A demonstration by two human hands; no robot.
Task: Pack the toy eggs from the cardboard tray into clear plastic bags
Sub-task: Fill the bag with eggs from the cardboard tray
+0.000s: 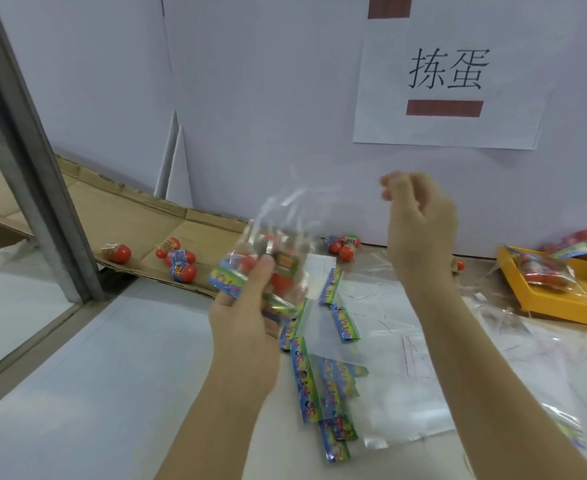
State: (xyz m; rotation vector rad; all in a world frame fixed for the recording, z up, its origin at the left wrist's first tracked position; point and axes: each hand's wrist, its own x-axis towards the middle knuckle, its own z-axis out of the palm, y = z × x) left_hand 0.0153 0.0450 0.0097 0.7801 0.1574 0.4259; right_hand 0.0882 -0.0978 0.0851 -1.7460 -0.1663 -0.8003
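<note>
White tabletop [112, 358] runs up to a pale wall [250, 98] with a paper sign [448, 77] taped on it. This is the only view, from the head.

At the back left lies the cardboard tray [129, 216], flattened, with a few loose toy eggs [181, 268] on it. A second small cluster of eggs sits against the wall between the two arms.

The left hand [243, 317] is raised above the tabletop, thumb and fingers [264, 268] gripping the lower part of a clear plastic bag [278, 237] that already holds red eggs. The bag's long axis rises from the palm, its loose mouth pointing up toward the wall.

The right hand [420, 223] hovers to the right of that mouth, at about its height and apart from it. Its fingers are loosely curled and appear to hold nothing, though they are blurred. It is the nearer free hand for the mouth.

Empty bags [319, 375] with bright headers lie below. A yellow tray [555, 306] at far right holds filled bags.
</note>
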